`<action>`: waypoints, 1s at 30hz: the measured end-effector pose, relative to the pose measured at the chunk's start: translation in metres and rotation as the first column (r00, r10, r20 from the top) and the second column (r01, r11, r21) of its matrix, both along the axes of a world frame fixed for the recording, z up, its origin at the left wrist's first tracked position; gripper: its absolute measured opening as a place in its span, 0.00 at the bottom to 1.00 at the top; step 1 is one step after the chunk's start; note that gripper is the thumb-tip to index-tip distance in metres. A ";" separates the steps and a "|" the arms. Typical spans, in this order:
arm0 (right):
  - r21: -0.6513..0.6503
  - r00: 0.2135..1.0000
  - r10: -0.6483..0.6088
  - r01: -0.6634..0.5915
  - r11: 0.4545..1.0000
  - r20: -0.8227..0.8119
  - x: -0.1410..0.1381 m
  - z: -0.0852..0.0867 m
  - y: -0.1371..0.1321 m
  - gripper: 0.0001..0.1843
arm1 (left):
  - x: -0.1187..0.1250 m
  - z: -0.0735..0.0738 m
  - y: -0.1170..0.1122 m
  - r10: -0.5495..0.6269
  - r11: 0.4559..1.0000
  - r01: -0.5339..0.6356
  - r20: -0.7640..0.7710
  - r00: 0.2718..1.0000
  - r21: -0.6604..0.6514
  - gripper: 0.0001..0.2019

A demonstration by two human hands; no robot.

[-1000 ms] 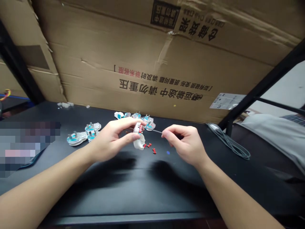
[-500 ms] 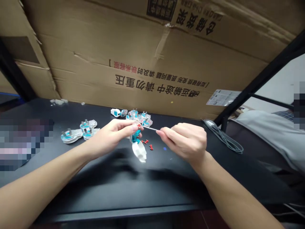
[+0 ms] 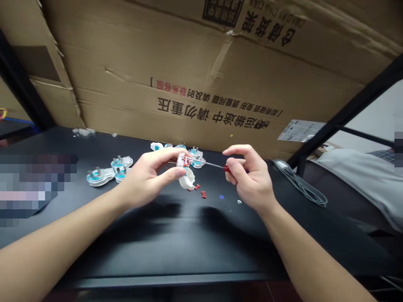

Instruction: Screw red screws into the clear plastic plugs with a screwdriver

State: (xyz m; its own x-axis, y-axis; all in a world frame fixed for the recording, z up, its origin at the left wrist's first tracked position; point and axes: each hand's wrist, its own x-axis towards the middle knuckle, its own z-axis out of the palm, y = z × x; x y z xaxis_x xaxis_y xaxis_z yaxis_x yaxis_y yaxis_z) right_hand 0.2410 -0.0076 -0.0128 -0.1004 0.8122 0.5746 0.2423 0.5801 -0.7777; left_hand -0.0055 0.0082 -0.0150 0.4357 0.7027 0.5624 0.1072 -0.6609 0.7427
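My left hand (image 3: 146,175) is closed on a plug with a clear body (image 3: 181,160), pinched between thumb and fingers. A white cover (image 3: 188,180) hangs below it, and a red part shows at the clear end. In my right hand (image 3: 252,180), thumb and fingers hold the red handle of a screwdriver (image 3: 210,164). Its thin metal shaft points left and reaches the plug's red part; whether the tip touches is too small to tell. Several small red parts (image 3: 203,194) lie on the black table (image 3: 176,247) below the plug.
Clear plugs with blue insides (image 3: 100,177) lie left of my left hand, and others (image 3: 197,162) lie behind the work. A cardboard sheet (image 3: 126,50) walls off the back. A coiled grey cable (image 3: 302,184) lies at right. A small white C-shaped piece (image 3: 239,202) rests near my right hand.
The plug has been turned in my left hand, so its white cover now hangs closer under the fingers. My right hand has shifted back along the screwdriver, its fingers looser, showing the red handle.
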 end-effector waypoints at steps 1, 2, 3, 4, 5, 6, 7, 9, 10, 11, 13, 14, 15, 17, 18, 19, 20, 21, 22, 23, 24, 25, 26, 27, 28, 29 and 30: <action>0.061 1.000 -0.008 0.007 0.998 0.011 0.001 0.001 -0.001 0.07 | 0.000 0.000 0.001 0.005 1.000 -0.005 -0.009 1.000 -0.006 0.14; 0.126 1.000 -0.015 0.012 0.992 0.023 0.002 0.003 -0.001 0.10 | -0.001 0.000 0.002 0.010 1.000 -0.010 -0.018 1.000 -0.017 0.14; 0.189 0.999 -0.025 0.017 0.982 0.039 0.003 0.004 -0.001 0.13 | -0.001 0.000 0.002 0.011 1.000 -0.012 -0.029 1.000 -0.028 0.15; 0.242 0.998 -0.036 0.021 0.970 0.059 0.004 0.005 -0.001 0.16 | -0.001 0.000 0.003 0.010 0.999 -0.012 -0.039 0.999 -0.037 0.15; 0.278 0.996 -0.045 0.022 0.960 0.078 0.005 0.005 -0.001 0.18 | -0.002 -0.001 0.004 0.009 0.999 -0.011 -0.048 0.999 -0.043 0.15; 0.293 0.994 -0.051 0.020 0.956 0.096 0.006 0.005 0.000 0.19 | -0.002 -0.001 0.004 0.009 0.999 -0.012 -0.054 0.999 -0.043 0.16; 0.286 0.992 -0.054 0.020 0.958 0.111 0.007 0.004 0.001 0.18 | -0.002 -0.002 0.005 0.012 0.999 -0.014 -0.056 0.998 -0.039 0.16; 0.252 0.991 -0.055 0.024 0.967 0.119 0.008 0.002 0.002 0.14 | -0.002 -0.003 0.005 0.018 0.999 -0.019 -0.053 0.998 -0.031 0.16; 0.246 0.992 -0.052 0.022 0.969 0.117 0.007 0.001 0.002 0.13 | -0.002 -0.003 0.005 0.022 0.999 -0.024 -0.046 0.999 -0.033 0.16; 0.259 0.992 -0.051 0.020 0.966 0.112 0.007 0.001 0.003 0.14 | -0.002 -0.003 0.005 0.026 0.999 -0.027 -0.033 0.999 -0.039 0.16; 0.311 0.995 -0.037 0.004 0.950 0.098 0.006 0.000 0.003 0.19 | -0.002 -0.003 0.005 0.028 0.998 -0.028 0.000 1.000 -0.053 0.16; 0.321 0.995 -0.018 -0.014 0.947 0.096 0.005 0.000 0.004 0.20 | -0.002 -0.003 0.005 0.028 0.998 -0.027 0.014 1.000 -0.058 0.16; 0.308 0.995 0.002 -0.032 0.951 0.098 0.005 0.000 0.004 0.19 | -0.002 -0.003 0.004 0.025 0.998 -0.023 0.024 0.999 -0.060 0.16; 0.252 0.995 0.015 -0.040 0.967 0.098 0.005 -0.001 0.005 0.15 | -0.001 -0.002 0.004 0.013 0.998 -0.012 0.028 1.000 -0.056 0.16; 0.234 0.995 0.010 -0.033 0.972 0.099 0.005 -0.001 0.005 0.15 | -0.001 -0.002 0.003 0.011 0.998 -0.009 0.029 1.000 -0.055 0.16; 0.231 0.995 -0.001 -0.023 0.973 0.100 0.005 -0.001 0.004 0.16 | -0.001 -0.001 0.003 0.012 0.998 -0.010 0.034 0.999 -0.055 0.16; 0.238 0.995 -0.010 -0.014 0.971 0.102 0.005 -0.001 0.004 0.18 | -0.001 -0.001 0.002 0.015 0.998 -0.013 0.039 0.999 -0.054 0.16; 0.247 0.994 -0.013 -0.014 0.969 0.111 0.006 -0.001 0.003 0.20 | -0.001 0.000 0.001 0.017 0.998 -0.015 0.042 0.999 -0.053 0.16; 0.247 0.992 -0.010 -0.021 0.969 0.124 0.006 0.000 0.003 0.21 | -0.001 0.000 0.001 0.017 0.999 -0.015 0.044 0.999 -0.048 0.16; 0.234 0.990 -0.009 -0.025 0.972 0.139 0.006 0.000 0.002 0.20 | -0.001 0.000 0.001 0.016 0.999 -0.014 0.042 0.999 -0.042 0.16; 0.213 0.988 -0.013 -0.021 0.977 0.155 0.006 0.000 0.002 0.18 | -0.001 0.000 0.001 0.011 0.999 -0.010 0.034 0.999 -0.035 0.16; 0.197 0.985 -0.023 -0.011 0.980 0.170 0.006 -0.001 0.001 0.15 | -0.002 0.000 0.001 0.007 1.000 -0.006 0.030 1.000 -0.027 0.16; 0.190 0.983 -0.033 -0.002 0.982 0.182 0.006 -0.001 0.001 0.14 | -0.002 0.000 0.001 0.007 1.000 -0.006 0.027 1.000 -0.021 0.16; 0.193 0.981 -0.042 0.005 0.981 0.189 0.006 -0.002 0.001 0.14 | -0.002 0.000 0.001 0.010 1.000 -0.010 0.021 1.000 -0.016 0.16; 0.206 0.980 -0.048 0.008 0.978 0.191 0.005 -0.002 0.002 0.15 | -0.002 0.000 0.001 0.016 1.000 -0.016 0.014 1.000 -0.012 0.16; 0.221 0.980 -0.049 0.006 0.975 0.191 0.005 -0.003 0.002 0.17 | -0.002 -0.001 0.001 0.023 1.000 -0.023 0.008 1.000 -0.009 0.16; 0.233 0.981 -0.043 -0.002 0.973 0.190 0.005 -0.003 0.002 0.19 | -0.002 -0.001 0.001 0.028 1.000 -0.028 0.002 1.000 -0.008 0.17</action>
